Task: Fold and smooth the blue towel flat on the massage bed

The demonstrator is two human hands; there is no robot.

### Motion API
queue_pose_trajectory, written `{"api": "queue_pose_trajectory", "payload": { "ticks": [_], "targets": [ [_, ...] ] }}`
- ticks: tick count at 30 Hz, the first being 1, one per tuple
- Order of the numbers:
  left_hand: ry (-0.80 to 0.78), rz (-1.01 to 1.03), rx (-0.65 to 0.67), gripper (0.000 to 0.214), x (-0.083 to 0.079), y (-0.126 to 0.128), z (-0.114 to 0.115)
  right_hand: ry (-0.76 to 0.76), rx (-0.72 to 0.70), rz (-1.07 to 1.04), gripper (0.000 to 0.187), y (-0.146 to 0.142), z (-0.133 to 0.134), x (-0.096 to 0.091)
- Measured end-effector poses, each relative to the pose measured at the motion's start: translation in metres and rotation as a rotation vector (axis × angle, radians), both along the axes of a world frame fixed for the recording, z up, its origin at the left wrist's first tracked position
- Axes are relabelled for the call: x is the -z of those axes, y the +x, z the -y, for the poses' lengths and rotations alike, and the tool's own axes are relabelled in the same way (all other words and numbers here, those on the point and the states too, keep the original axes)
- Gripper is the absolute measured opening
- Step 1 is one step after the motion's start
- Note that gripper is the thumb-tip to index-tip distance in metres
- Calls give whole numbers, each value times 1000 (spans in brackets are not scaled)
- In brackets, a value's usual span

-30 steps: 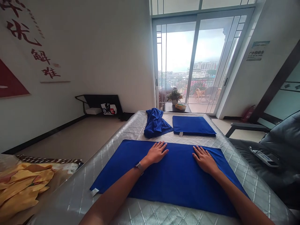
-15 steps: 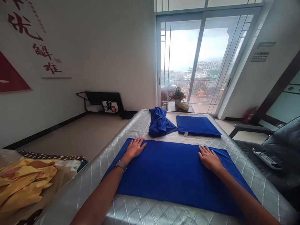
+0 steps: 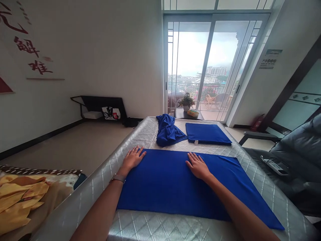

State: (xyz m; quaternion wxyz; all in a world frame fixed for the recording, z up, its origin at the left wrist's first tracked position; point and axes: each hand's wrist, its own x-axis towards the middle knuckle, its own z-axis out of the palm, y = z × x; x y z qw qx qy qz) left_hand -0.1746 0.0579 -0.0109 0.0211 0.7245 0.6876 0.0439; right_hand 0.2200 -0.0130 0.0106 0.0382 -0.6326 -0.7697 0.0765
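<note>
A large blue towel (image 3: pixel 170 184) lies spread flat on a silver quilted mattress (image 3: pixel 140 134). My left hand (image 3: pixel 132 158) rests palm down at the towel's far left corner, fingers stretched out, partly on the mattress. My right hand (image 3: pixel 198 165) lies flat on the towel near its far edge, around the middle, fingers spread. Neither hand grips anything. Beyond them a crumpled blue towel (image 3: pixel 167 130) sits beside a neatly folded blue towel (image 3: pixel 207 133).
A dark recliner (image 3: pixel 296 157) with a remote (image 3: pixel 274 164) stands at the right. Yellow cloth (image 3: pixel 17 197) lies at the lower left. A black low shelf (image 3: pixel 100 107), a potted plant (image 3: pixel 186 101) and glass balcony doors (image 3: pixel 208 67) are behind the mattress.
My left hand slid left across the towel to its far left corner. My right hand moved left from the right part toward the middle. The view shifted slightly.
</note>
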Motion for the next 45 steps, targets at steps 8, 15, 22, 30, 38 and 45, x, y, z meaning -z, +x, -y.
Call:
{"api": "queue_pose_trajectory", "payload": {
  "ticks": [8,15,22,30,38,45],
  "targets": [
    [-3,10,-25,68,3,-7,-1,32,290,146,70,188,14,18],
    [21,-6,0,66,9,-13,-5,52,396,140,71,230,16,29],
    [44,-13,-6,65,5,-8,-1,62,401,187,69,221,22,20],
    [66,15,-14,63,-1,-1,3,256,189,109,64,125,22,-20],
    [51,16,-10,64,-3,1,5,34,-84,-42,73,-42,1,-13],
    [47,-8,-14,63,-4,2,4,-4,23,8,74,-7,-5,1]
  ]
}}
